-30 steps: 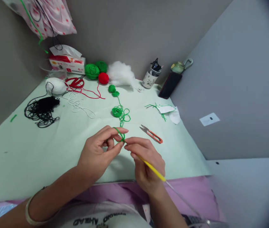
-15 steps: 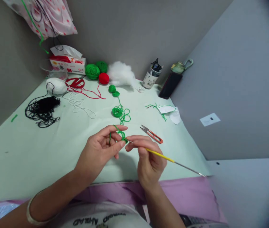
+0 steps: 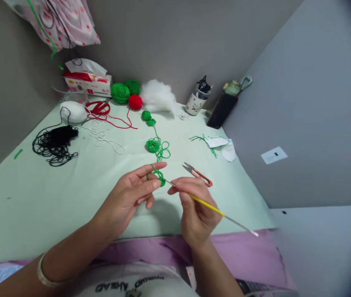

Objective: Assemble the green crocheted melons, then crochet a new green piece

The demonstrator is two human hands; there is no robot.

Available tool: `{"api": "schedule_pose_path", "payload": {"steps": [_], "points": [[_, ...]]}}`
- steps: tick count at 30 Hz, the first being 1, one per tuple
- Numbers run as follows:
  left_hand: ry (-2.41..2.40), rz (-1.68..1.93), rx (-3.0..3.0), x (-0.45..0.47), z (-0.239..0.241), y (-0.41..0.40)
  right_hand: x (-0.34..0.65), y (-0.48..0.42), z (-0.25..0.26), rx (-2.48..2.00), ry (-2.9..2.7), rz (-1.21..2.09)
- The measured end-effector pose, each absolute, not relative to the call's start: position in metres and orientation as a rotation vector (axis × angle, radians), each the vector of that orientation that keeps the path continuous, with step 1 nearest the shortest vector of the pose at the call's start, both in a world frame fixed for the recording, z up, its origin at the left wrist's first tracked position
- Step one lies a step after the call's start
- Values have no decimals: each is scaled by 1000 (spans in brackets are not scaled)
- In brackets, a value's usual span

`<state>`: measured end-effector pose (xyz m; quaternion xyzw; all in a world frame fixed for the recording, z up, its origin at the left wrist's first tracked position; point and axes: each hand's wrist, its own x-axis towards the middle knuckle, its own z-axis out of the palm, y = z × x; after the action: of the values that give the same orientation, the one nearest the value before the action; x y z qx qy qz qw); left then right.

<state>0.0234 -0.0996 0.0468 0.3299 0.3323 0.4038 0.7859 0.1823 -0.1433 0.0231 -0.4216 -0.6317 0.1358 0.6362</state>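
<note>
Pinched between thumb and fingers of my left hand (image 3: 135,189) is a small ring of green crochet work (image 3: 161,180). Green yarn loops over its raised index finger. My right hand (image 3: 197,206) grips a crochet hook (image 3: 208,205) with a yellow handle, pen-like. The hook's thin metal tip meets the green piece at its right edge; whether it sits inside a stitch I cannot tell. The other metal end points down to the right. Beyond my hands lies loose green yarn (image 3: 153,145), trailing toward two little green bundles (image 3: 146,116).
Orange thread snips (image 3: 198,173) lie just past my right hand. Paper scraps with green threads (image 3: 217,142) are to the right. Black yarn (image 3: 59,138), white yarn (image 3: 74,112) and red scissors (image 3: 99,108) sit left. Stuffing (image 3: 159,97), a pen jar (image 3: 197,101) and a tissue pack (image 3: 88,83) stand behind.
My right hand has shifted slightly right and down, turning the hook so its rear end swings left and lower. My left fingers have closed in a little around the green piece.
</note>
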Motion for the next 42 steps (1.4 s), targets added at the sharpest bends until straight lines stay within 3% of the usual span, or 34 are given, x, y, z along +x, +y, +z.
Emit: {"api": "schedule_pose_path", "payload": {"steps": [8, 19, 35, 37, 42], "points": [[852, 934, 1033, 25, 47, -105, 182, -141, 27, -837, -1042, 841], [747, 892, 897, 29, 42, -100, 182, -136, 23, -876, -1226, 696], [551, 742, 681, 28, 41, -99, 194, -133, 31, -778, -755, 1266], [626, 816, 778, 30, 39, -100, 192, -134, 29, -784, -874, 1211], [771, 908, 964, 33, 36, -103, 185, -140, 26, -963, -1216, 726]]}}
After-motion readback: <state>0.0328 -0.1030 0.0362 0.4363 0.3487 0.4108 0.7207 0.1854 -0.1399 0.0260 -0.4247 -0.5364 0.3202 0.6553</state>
